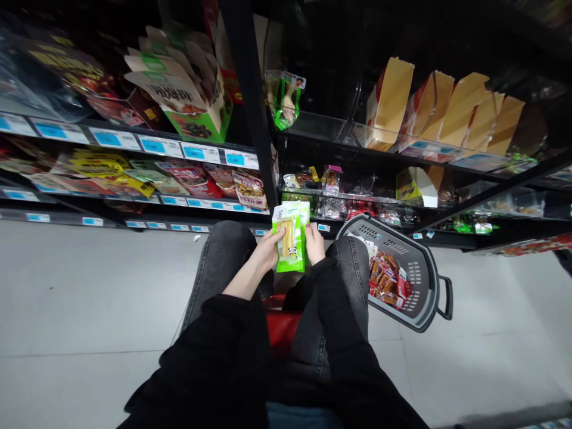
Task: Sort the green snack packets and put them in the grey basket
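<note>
Shelves (152,145) ahead; right knee (351,262) partly hides basket (415,269); left fingers (273,239), right fingers (311,233) pinch green packets (290,245).

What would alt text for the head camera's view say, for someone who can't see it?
Two bare hands, left and right, hold green snack packets before stocked store shelves; a gray basket of red-wrapped snacks sits by the right knee.
</note>
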`<state>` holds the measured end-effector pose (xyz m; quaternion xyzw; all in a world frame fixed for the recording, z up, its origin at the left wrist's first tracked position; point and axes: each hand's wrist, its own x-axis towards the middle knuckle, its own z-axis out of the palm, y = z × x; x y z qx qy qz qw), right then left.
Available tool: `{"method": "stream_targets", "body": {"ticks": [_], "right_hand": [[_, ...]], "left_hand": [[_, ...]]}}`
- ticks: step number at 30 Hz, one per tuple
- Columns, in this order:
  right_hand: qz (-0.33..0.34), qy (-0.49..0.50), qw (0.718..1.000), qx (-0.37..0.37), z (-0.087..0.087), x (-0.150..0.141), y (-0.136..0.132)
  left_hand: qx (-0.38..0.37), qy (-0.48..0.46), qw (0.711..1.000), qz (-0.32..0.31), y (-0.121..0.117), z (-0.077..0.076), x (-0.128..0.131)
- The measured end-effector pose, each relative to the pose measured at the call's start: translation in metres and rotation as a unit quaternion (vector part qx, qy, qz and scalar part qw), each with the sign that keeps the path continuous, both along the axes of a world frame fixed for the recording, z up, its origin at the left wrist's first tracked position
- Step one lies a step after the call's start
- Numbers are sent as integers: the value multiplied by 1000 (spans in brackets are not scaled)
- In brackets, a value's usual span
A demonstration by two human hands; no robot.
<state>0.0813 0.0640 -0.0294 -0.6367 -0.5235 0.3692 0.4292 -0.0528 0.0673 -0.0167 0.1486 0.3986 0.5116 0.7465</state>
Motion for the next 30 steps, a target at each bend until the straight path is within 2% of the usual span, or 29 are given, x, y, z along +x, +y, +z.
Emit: {"method": "stream_targets", "body": {"ticks": [4, 6, 12, 17, 21, 25, 30], "right_hand": [[61, 117, 991, 10, 2, -5, -4], [71, 142, 987, 7, 2, -7, -4], [54, 85, 995, -12, -6, -6, 1], [8, 56, 998, -34, -9, 2, 3], [-2, 71, 997, -15, -9, 7, 5], [-9, 121, 993, -11, -9, 9, 8], [-24, 116, 993, -30, -10, 5, 7]], "left_hand": [[20, 38, 998, 39, -1, 4, 3], [27, 52, 997, 48, -2, 3, 4], [12, 52, 998, 38, -1, -2, 6], [-14, -22, 998, -65, 1, 4, 4], [49, -57, 992, -103, -2, 11, -1], [91, -45, 991, -88, -3, 8, -1], [113, 56, 990, -60, -1, -4, 5]]}}
